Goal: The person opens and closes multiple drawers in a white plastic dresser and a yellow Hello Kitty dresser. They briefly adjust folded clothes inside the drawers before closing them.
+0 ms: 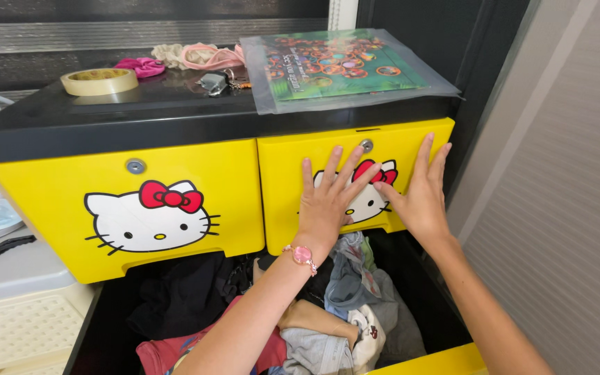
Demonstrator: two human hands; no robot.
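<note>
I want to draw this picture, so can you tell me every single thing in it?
Drawer fronts: two, yellow with a white cat face and red bow, side by side under the black top.
Tape roll: one, beige, on the top, left.
Hair scrunchies: about three, pink and cream, back of the top.
Keys: one small metal bunch, middle of the top.
Plastic sleeve: one, clear with a green sheet inside, right of the top.
Clothes: a mixed pile, in the open drawer below.
Wristwatch: one, pink, left wrist.
Left hand, right hand: flat against the right drawer front.
</note>
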